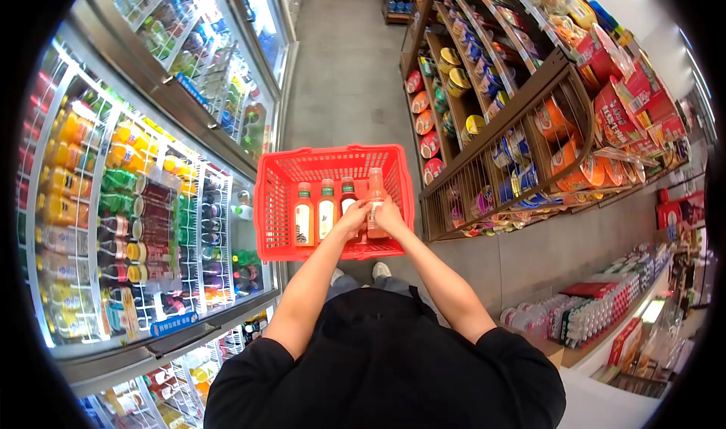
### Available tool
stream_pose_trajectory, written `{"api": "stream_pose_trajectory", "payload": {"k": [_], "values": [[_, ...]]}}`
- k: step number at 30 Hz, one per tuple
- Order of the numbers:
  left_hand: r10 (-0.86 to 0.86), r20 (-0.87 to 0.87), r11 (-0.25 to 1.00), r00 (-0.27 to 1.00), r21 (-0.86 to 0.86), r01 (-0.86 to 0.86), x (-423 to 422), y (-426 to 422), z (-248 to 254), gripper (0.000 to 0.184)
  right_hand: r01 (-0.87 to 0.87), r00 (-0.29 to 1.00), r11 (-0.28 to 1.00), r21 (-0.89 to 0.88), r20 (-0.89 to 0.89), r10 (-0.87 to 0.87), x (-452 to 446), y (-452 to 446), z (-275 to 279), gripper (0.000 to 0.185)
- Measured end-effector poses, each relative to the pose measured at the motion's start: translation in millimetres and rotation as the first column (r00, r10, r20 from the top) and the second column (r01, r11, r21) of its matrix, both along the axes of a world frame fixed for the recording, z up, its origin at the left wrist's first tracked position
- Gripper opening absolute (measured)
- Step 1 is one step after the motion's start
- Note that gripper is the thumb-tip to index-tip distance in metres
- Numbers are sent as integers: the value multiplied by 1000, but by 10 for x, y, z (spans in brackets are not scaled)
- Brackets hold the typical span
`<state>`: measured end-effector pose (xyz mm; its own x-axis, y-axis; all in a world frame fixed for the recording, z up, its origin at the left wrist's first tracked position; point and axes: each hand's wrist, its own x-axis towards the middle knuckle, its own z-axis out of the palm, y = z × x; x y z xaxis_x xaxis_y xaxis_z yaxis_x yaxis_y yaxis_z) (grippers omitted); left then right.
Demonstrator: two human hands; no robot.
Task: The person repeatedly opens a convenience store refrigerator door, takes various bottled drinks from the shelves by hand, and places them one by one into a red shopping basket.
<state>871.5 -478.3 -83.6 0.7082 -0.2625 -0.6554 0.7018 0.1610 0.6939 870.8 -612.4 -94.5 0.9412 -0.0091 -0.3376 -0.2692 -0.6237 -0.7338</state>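
A red plastic shopping basket (302, 157) is in front of me with several bottles standing in it. My right hand (390, 217) is closed around a bottle of pinkish drink (375, 181) at the basket's right end. My left hand (354, 217) meets the same bottle from the left, its fingers bent against it. Just left of that hand is a dark red bottle (348, 190), partly hidden by it. Farther left stand a juice bottle with a pale label (327, 211) and an orange juice bottle (304, 221). All the bottles are upright.
Glass-fronted drink coolers (144, 225) line the left side. On the right, a shelf rack (499, 195) holds cup noodles and packets. Packs of bottles (597, 308) stand at the lower right. A grey floor aisle (333, 66) runs ahead; my shoes (380, 269) show below the basket.
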Motion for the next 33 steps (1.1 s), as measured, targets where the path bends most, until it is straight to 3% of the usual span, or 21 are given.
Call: {"api": "stream_pose_trajectory", "payload": {"k": [2,6,10,15,17,19,22,24,25,27,28,30,33], "values": [[-42,2,999,999,-4,42,56,-44,-97,40,88,992,979,-185,109,-69,-24,75,-252,67],[-3,-25,1000,1000,13,3,91,-82,-216,38,64,995,980,-187,81,-50,-83,82,-88,75],[-14,99,1000,995,-3,15,99,-104,-302,36,-24,997,967,-252,65,41,-96,144,389,60],[4,-31,998,1000,56,-2,89,-205,-232,44,-156,974,912,-380,93,205,-27,108,418,33],[-18,-54,996,998,83,23,99,-161,-155,47,-139,973,926,-352,127,195,-24,88,539,30],[-81,-54,972,995,215,91,97,-116,-77,49,-125,969,939,-321,163,185,-8,83,716,27],[-42,-81,981,996,187,56,60,-65,14,47,-86,957,965,-246,248,149,53,45,763,24],[-17,-49,983,999,183,25,66,10,42,43,-18,887,1000,-25,461,28,90,28,700,31],[-3,-23,984,1000,177,7,58,43,41,39,-36,885,999,-24,464,43,102,12,713,31],[129,53,981,990,140,-136,23,88,80,35,-31,958,979,204,285,-29,130,-24,738,33],[244,125,962,962,95,-257,23,118,127,31,-59,957,977,204,290,-3,164,-19,726,33],[333,169,938,928,43,-345,-3,230,293,31,42,997,769,638,23,-73,225,29,710,31],[474,281,873,835,-23,-488,-91,426,566,29,-29,999,703,711,52,-11,275,190,912,29]]}}
